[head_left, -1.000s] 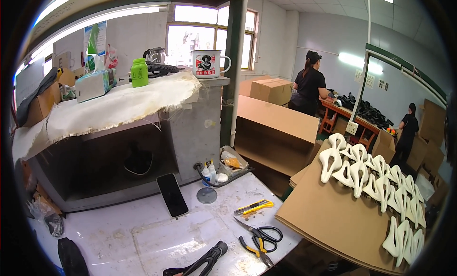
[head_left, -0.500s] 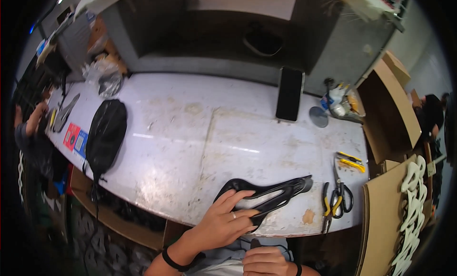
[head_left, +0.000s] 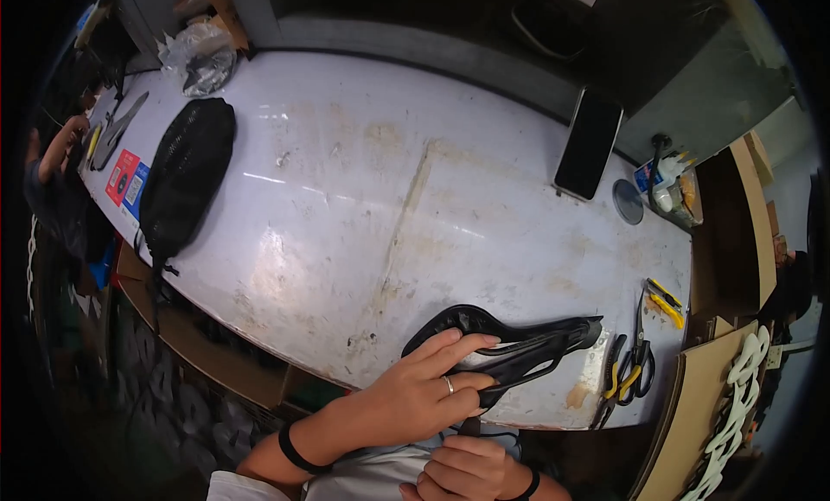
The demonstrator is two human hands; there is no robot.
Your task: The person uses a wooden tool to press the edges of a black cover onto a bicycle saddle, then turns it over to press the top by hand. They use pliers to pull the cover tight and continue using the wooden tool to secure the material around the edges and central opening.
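Observation:
A black bicycle saddle (head_left: 519,363) with a long central opening lies on its side at the table's front edge, its narrow nose pointing right. My left hand (head_left: 424,389) is closed over the wide rear end, fingers reaching across the frame and into the opening. Just below, my right hand (head_left: 471,471) is curled in a fist, its thumb side up. A short dark stub (head_left: 469,427) shows above that fist, partly hidden, so its kind cannot be told. The saddle's underside by my lap is also out of sight.
To the right lie pliers (head_left: 611,384), black-handled scissors (head_left: 640,367) and a yellow cutter (head_left: 666,309). A phone (head_left: 590,146) rests at the back right. A black drawstring bag (head_left: 188,177) is on the left. Cardboard (head_left: 696,406) stands beside the table; another person's arm (head_left: 62,146) shows far left.
The view has tilted down and turned, shifting the table in the picture. My left hand keeps its grip on the saddle; my right fist stays below it, its fingers turned slightly.

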